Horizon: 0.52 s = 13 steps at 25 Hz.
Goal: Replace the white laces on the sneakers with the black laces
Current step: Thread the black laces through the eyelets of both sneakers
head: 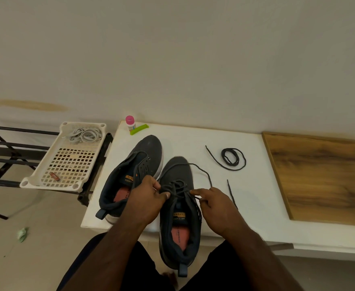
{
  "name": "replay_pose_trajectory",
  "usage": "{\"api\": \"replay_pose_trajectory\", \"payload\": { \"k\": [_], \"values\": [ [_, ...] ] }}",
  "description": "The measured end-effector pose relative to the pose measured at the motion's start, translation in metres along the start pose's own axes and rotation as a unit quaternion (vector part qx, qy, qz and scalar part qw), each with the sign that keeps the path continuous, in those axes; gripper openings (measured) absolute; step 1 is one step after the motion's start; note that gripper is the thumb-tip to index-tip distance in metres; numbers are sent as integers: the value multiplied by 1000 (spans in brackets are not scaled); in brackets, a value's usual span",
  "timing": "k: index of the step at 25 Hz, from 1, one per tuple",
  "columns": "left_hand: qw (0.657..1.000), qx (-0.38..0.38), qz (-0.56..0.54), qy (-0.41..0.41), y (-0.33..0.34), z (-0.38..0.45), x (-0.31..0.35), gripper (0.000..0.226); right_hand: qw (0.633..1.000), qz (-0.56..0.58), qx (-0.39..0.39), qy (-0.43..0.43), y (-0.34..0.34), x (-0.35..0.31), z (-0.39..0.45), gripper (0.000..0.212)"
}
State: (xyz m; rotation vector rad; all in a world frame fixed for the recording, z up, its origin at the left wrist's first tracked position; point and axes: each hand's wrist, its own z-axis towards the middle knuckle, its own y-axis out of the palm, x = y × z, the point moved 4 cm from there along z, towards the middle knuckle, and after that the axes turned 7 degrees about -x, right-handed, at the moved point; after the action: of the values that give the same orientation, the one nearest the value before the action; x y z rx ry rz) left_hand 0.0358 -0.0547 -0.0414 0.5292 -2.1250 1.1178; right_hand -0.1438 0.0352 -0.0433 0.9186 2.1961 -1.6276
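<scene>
Two dark sneakers on the white table [246, 185]. The near sneaker [179, 208] lies with its heel over the table's front edge, toward the person's lap. A black lace [177, 189] is threaded through its lower eyelets. Left hand [149, 201] sits at the shoe's left side, thumb and fingers pinched on the lace at the eyelets. Right hand [216, 206] sits at the right side, forefinger pointing at the crossings, the other fingers curled around a lace end; one free end loops out past it over the table.

The far sneaker [138, 166] lies just left, unlaced, tongue open.

A second black lace [233, 157], coiled, lies well apart to the right.

A white perforated basket [52, 171] on a black rack [2, 156] left of the table holds the white laces [84, 135] bundled at its far end, and a small reddish item [54, 176] at the near end.
</scene>
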Motion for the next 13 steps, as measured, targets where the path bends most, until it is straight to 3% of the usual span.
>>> {"api": "replay_pose_trajectory", "payload": {
  "k": [4,10,13],
  "values": [
    [999,1,47,18,0,-2,4,15,998,40,32,-23,-4,-6,0,24],
    [996,-1,70,52,-2,0,7,11,997,-77,17,23,-4,1,0,44],
    [995,4,79,53,-1,2,6,12,995,-86,6,51,3,12,-4,45]
  ]
}}
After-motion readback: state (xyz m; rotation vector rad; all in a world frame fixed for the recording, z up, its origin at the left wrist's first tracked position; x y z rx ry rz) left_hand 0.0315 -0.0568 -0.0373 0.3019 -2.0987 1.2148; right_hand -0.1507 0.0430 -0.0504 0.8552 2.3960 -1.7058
